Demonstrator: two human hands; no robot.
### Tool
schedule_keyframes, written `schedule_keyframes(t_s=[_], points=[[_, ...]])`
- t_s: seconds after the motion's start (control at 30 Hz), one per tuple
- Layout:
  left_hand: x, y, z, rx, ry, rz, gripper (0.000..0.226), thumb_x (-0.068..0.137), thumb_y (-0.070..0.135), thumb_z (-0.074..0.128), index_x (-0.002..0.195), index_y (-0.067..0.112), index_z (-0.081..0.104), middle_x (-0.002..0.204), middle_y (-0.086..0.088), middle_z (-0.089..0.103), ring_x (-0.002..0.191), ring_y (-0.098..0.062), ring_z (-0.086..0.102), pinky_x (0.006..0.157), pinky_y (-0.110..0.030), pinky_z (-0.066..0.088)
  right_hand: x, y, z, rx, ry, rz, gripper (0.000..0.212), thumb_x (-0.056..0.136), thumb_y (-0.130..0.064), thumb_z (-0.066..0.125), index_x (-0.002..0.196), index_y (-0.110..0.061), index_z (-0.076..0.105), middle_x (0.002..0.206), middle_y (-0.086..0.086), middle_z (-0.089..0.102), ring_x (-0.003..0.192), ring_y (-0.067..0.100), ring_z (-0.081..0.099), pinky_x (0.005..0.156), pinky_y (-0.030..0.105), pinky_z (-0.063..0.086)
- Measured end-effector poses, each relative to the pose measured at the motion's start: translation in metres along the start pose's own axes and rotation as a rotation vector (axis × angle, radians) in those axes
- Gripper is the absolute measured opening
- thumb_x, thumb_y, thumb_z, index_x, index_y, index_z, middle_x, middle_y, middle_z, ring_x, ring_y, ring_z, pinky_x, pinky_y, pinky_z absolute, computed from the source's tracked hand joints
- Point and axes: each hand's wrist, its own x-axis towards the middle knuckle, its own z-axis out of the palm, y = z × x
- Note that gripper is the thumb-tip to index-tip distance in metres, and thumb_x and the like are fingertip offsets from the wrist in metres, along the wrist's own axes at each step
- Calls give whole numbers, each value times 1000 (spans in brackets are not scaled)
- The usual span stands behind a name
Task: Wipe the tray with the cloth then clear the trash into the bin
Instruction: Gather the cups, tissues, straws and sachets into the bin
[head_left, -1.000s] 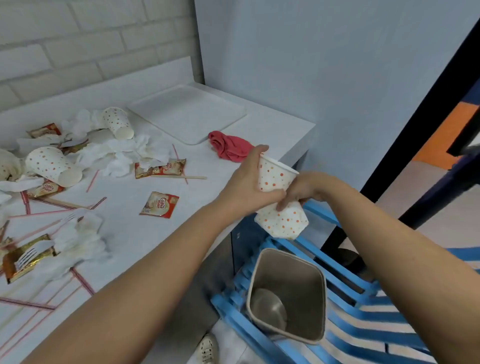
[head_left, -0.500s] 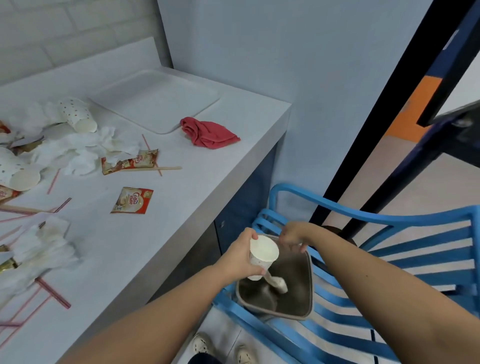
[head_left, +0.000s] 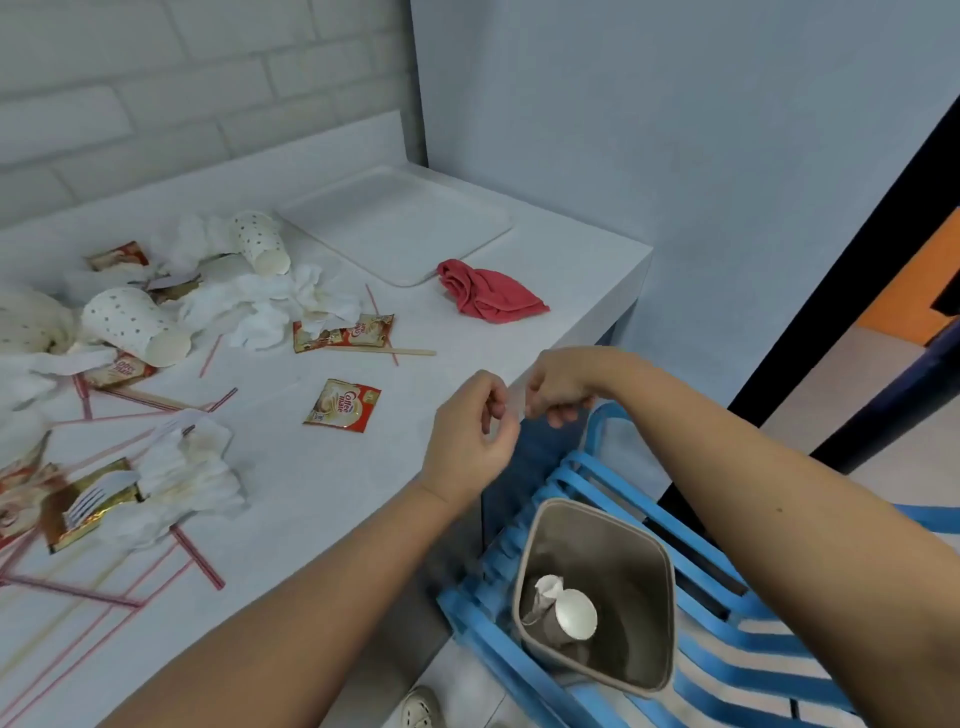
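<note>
A white-painted brick wall (head_left: 156, 88) meets a pale blue wall (head_left: 675, 130) at the corner behind a white counter (head_left: 322, 467). A blue slatted chair (head_left: 727, 639) stands beside the counter on a light floor (head_left: 841, 395).

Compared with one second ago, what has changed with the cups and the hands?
The two dotted cups the hands held over the counter edge were carried down and let go: they now lie in the bin, on the blue chair. The left hand and right hand have come back up, empty, fingers loosely curled. The tray, red cloth and remaining trash on the counter stayed put.
</note>
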Motion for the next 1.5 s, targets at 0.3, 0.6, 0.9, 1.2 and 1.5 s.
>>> schedule_keyframes(t_s=[0.3, 0.6, 0.9, 1.2, 1.5], points=[[49, -44, -102, 729, -317, -388, 44, 84, 7, 51, 127, 19, 50, 141, -1, 37, 128, -26, 32, 101, -39, 30, 54, -80, -10, -54, 447, -272, 16, 87, -11, 57, 97, -5, 68, 95, 8, 67, 84, 21, 59, 66, 25, 45], [37, -59, -135, 520, -370, -612, 43, 83, 25, 68, 121, 15, 51, 123, -5, 49, 101, -16, 45, 71, -15, 37, 115, -136, -1, -158, 477, -303, 60, 89, -44, 54, 137, -10, 41, 137, 11, 42, 128, 29, 38, 101, 41, 35], [39, -63, -138, 522, -308, -664, 14, 92, 22, 55, 87, 12, 48, 95, -2, 47, 85, -16, 45, 59, -21, 32, 114, -154, -7, -376, 429, -349, 16, 86, -23, 56, 97, -14, 52, 103, 9, 51, 99, 27, 51, 90, 35, 39], [42, -64, -140, 438, -254, -733, 25, 91, 25, 58, 109, 8, 57, 100, -1, 48, 91, -17, 46, 73, -25, 37, 106, -147, -12, -426, 368, -335, 30, 89, 1, 43, 64, -12, 32, 70, 0, 35, 85, 26, 46, 59, 26, 37], [44, -67, -140, 451, -238, -750, 16, 92, 23, 56, 101, 11, 55, 101, -2, 48, 92, -18, 45, 72, -24, 36, 95, -139, -9, -379, 313, -247, 15, 88, -14, 54, 100, -5, 54, 96, 11, 54, 83, 26, 50, 55, 25, 35]])
